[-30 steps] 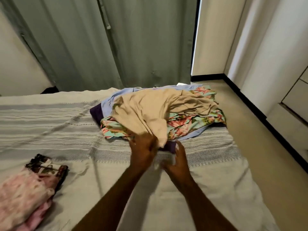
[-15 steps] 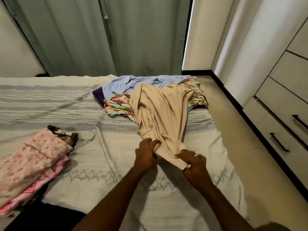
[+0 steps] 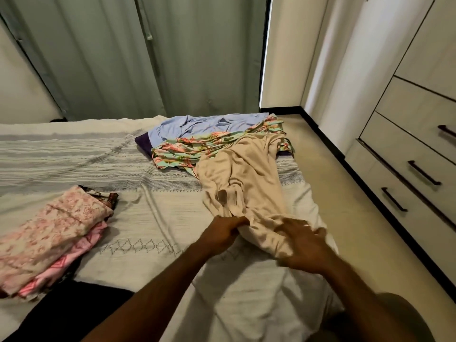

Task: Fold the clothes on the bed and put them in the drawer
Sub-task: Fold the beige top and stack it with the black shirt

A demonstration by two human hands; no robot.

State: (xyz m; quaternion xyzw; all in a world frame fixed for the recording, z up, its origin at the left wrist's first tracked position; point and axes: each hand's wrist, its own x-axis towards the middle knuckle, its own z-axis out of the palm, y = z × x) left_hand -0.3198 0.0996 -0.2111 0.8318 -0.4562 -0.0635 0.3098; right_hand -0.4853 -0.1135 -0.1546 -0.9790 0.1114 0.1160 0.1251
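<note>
A beige garment [image 3: 244,183] lies stretched from the pile toward me on the white bed [image 3: 153,218]. My left hand [image 3: 222,232] grips its near edge in a fist. My right hand [image 3: 302,245] holds the same edge further right, fingers curled into the cloth and blurred. Behind it lie a floral garment [image 3: 187,151], a light blue one [image 3: 197,124] and a purple one [image 3: 143,141], all unfolded. A folded stack topped by a pink patterned piece [image 3: 51,233] sits at the bed's left. The drawer unit [image 3: 419,149] stands at the right, its drawers closed.
Grey-green curtains [image 3: 148,58] hang behind the bed. A strip of beige floor [image 3: 345,193] runs between the bed's right edge and the drawers. A dark cloth [image 3: 74,309] lies at the near left edge of the bed.
Both hands have pulled the beige garment off the pile toward me and to the right. The view has shifted, showing more of the drawers.
</note>
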